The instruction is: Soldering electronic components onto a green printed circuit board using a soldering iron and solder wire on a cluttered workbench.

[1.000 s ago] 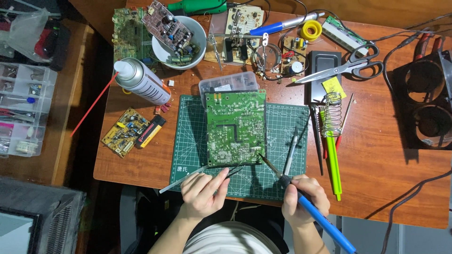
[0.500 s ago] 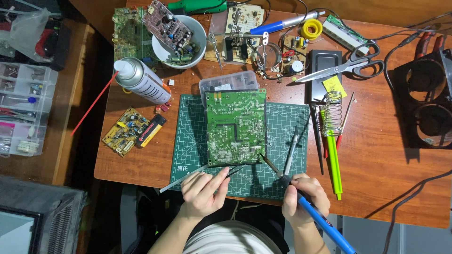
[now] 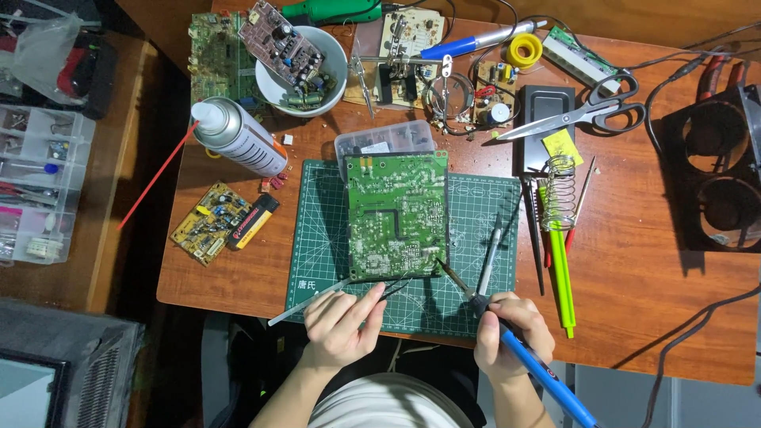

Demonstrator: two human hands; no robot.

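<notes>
On the cutting mat (image 3: 476,218): green circuit board (image 3: 397,214)
My left grip (image 3: 339,323): pinching tweezers (image 3: 313,301), tips at board's lower edge
My right grip (image 3: 511,333): closed around blue soldering iron (image 3: 523,357), tip touching board's lower right corner

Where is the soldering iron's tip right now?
In the head view, the right hand holds the blue soldering iron, its tip at the lower right corner of the green circuit board on the cutting mat.
</notes>
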